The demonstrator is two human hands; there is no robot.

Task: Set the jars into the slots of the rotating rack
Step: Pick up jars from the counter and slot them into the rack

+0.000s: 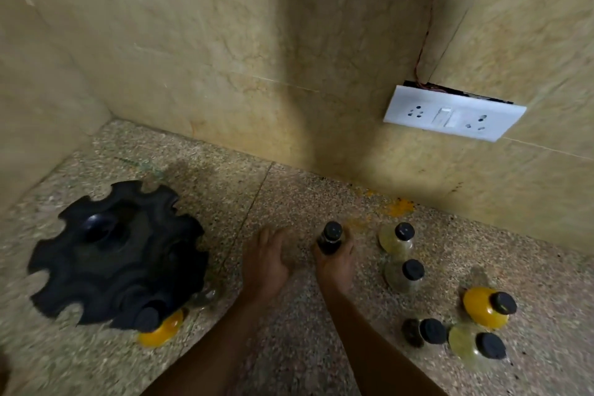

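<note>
Speckled stone table in a tiled corner, w/ socket plate on the wall. Rotating rack, black, sits at left; one yellow-filled jar already seated in a slot at its near edge. Right hand wraps a dark jar by the body, below the cap. Left hand open, flat on the table, holding nothing. Five loose jars stand upright at right, well apart from the rack. Jars look like glass: rigid, smooth, prob. slippery and breakable, moderate weight when full. Best grip: around the body, not the cap.
</note>
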